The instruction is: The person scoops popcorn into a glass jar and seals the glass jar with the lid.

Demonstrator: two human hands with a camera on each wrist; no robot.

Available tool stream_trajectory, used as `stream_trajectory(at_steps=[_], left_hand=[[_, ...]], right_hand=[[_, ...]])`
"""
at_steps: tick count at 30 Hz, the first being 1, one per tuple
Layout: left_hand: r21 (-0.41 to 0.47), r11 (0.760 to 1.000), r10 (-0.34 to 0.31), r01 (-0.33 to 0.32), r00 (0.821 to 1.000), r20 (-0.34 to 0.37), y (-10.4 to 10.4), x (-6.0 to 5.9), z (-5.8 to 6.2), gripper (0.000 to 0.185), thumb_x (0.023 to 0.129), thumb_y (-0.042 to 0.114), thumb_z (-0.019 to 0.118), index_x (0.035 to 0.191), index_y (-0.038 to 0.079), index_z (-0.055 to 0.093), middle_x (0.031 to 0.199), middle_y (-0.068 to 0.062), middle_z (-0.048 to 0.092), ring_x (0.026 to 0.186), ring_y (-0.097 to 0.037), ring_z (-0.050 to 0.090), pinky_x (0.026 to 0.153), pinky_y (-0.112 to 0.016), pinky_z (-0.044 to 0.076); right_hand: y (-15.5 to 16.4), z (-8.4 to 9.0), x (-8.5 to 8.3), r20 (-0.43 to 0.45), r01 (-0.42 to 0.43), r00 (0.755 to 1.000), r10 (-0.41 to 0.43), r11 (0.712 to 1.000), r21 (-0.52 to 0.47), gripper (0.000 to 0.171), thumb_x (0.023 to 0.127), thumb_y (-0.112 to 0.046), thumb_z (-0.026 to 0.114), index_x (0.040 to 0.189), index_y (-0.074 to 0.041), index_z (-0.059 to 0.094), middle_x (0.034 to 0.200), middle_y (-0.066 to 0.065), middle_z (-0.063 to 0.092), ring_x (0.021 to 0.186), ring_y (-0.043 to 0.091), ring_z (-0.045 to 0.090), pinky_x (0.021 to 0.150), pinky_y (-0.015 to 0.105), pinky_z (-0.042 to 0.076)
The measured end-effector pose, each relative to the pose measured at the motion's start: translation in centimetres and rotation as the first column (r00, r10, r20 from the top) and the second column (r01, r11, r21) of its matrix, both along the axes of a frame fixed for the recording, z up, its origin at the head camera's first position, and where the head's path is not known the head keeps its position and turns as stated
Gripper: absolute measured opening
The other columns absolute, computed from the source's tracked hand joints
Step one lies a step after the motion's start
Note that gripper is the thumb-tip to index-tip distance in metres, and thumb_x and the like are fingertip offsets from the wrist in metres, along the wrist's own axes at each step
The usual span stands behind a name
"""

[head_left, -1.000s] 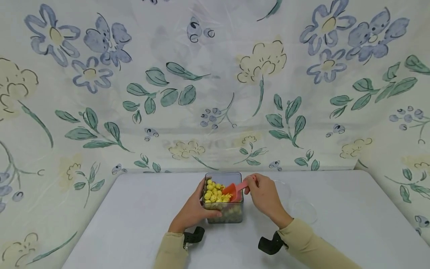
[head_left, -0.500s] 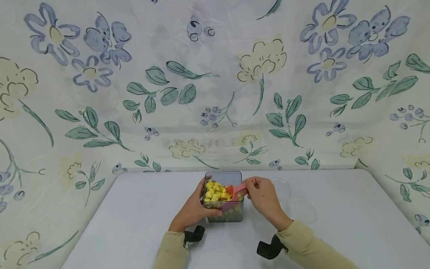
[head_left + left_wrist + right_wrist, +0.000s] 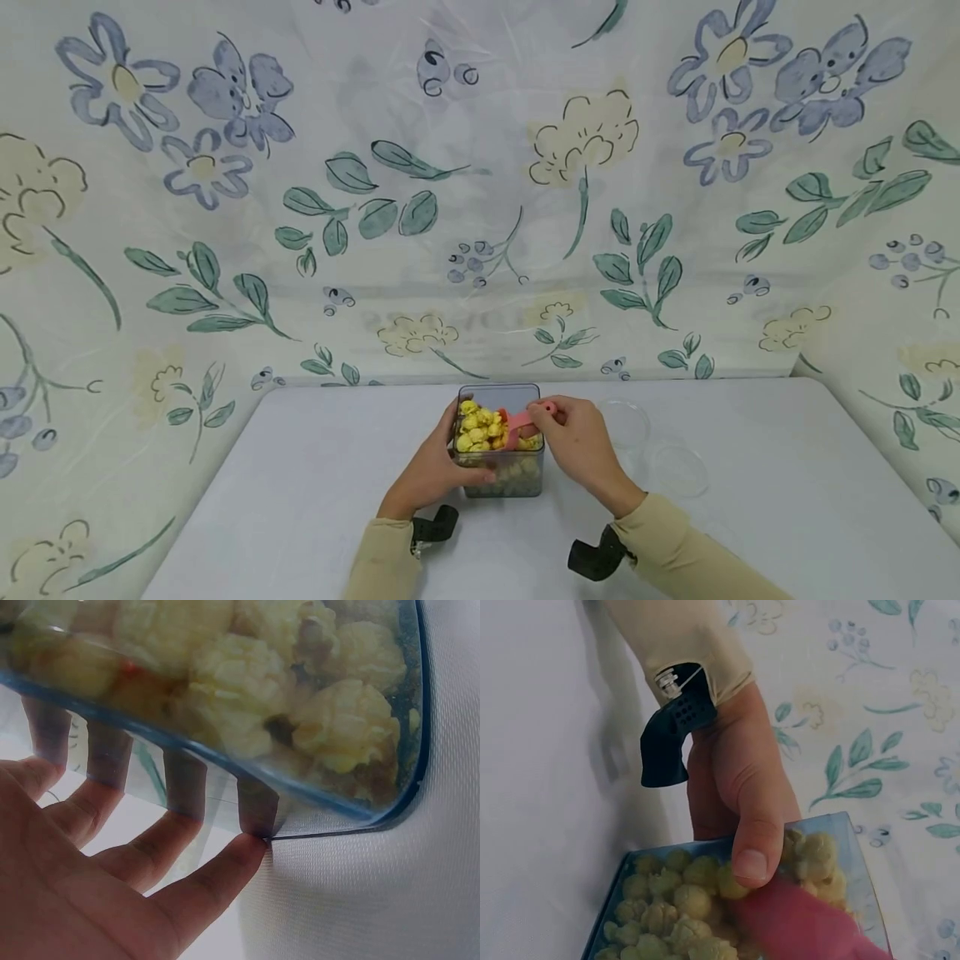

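Backdrop [image 3: 480,192]: pale sheeting printed with blue flowers, cream blossoms, green leafy sprigs and small berries; it rises behind the bench [image 3: 315,467] and closes in at both sides. Low in the middle, faint lettering shows, too weak to read.
Bench surface: white, with rounded far corners set close to the sheeting. Seen from the left wrist, it has a fine, woven-looking grain; from the right wrist, a soft shadow lies along it.
Right part of the bench: two clear round pieces [image 3: 678,468], near each other and hard to make out against the white.
Container [image 3: 513,397]: square, see-through and smoky, near the middle of the bench, between the two hands; its top is uncovered.
Popcorn [image 3: 476,427]: yellow, heaped inside the container, also visible through its front wall.
Scoop [image 3: 516,423]: pink-red, its head down among the popcorn at the right side, its handle slanting up toward the right rim.
Left hand [image 3: 427,471]: wrapped round the container's left side, thumb along the front wall, fingers showing through the clear side.
Right hand [image 3: 581,437]: pinching the scoop's handle.
Sleeves [image 3: 382,554]: tan, with a black mount [image 3: 436,524] at each wrist.
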State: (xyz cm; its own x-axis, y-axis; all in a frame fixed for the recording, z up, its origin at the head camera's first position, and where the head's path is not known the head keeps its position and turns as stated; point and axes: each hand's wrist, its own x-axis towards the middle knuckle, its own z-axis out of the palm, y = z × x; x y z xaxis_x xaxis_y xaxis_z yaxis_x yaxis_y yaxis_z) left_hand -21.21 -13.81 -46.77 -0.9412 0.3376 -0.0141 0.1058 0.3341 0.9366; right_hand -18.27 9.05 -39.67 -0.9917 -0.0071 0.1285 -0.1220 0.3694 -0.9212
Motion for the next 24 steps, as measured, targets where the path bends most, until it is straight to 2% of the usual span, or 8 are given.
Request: stream_trajectory(at_steps=[6,14,24], left_hand=[[0.003,1.000,0.001,-0.001,1.000,0.004,0.13,0.09,0.07,0.128,0.069,0.031,0.095,0.163,0.022,0.009,0.161,-0.008,0.030,0.145,-0.032,0.034,0.113,-0.055,0.033],[0.034,0.999,-0.009,0.009,1.000,0.003,0.07,0.06,0.07,0.127,0.069,0.027,0.095,0.163,0.024,0.010,0.161,-0.007,0.030,0.143,-0.030,0.035,0.111,-0.053,0.036],[0.048,0.999,-0.008,0.007,1.000,0.028,0.06,0.16,0.18,0.125,0.069,0.026,0.095,0.163,0.025,0.011,0.160,-0.006,0.032,0.141,-0.029,0.039,0.111,-0.052,0.037]], right_hand=[[0.35,0.26,0.19,0.063,0.029,0.998,-0.028,0.999,-0.012,0.020,0.100,-0.018,0.062,0.099,-0.001,0.073,0.072,0.005,0.067,0.061,0.016,0.047,0.049,0.025,0.031],[0.62,0.13,0.33,0.050,0.027,0.998,-0.028,1.000,0.005,0.019,0.101,-0.017,0.062,0.102,-0.001,0.072,0.072,0.003,0.064,0.062,0.016,0.046,0.050,0.025,0.032],[0.64,-0.26,0.30,0.121,0.052,0.992,-0.041,0.994,-0.092,0.021,0.102,-0.015,0.059,0.099,0.002,0.070,0.069,0.003,0.061,0.059,0.015,0.042,0.049,0.023,0.029]])
